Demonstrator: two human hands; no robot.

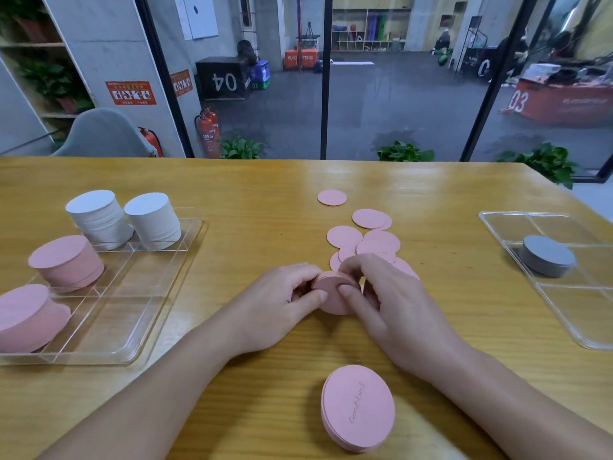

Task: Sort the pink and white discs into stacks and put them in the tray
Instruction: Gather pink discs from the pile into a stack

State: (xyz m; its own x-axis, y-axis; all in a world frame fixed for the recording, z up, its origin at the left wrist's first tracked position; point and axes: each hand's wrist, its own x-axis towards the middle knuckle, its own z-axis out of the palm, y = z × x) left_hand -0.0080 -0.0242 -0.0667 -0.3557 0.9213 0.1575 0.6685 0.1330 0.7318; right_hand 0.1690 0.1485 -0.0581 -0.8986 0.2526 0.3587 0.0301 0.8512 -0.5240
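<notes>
Glass panels behind the wooden table look onto a grey floor with numbered boxes, shelving and potted plants; two fire extinguishers stand at the left panel.

Left side of the table: a clear divided tray holds four stacks. Two white stacks stand side by side in the far compartments. Two pink stacks sit along the tray's left edge, one behind the other; the nearer one leans.

Centre of the table: the left hand and the right hand meet around a small stack of pink discs. Both hands grip this stack from opposite sides, with thumbs on its near edge and curled fingers at its far edge. The stack appears tilted; whether it touches the table cannot be determined.

Just beyond the hands, loose pink discs lie flat and partly overlapping on the table. A single pink disc lies apart, farther back.

Near edge of the table: a separate pink pile lies between the forearms, its top disc bearing script lettering.

Right side of the table: a second clear tray holds one grey stack in a middle compartment.
</notes>
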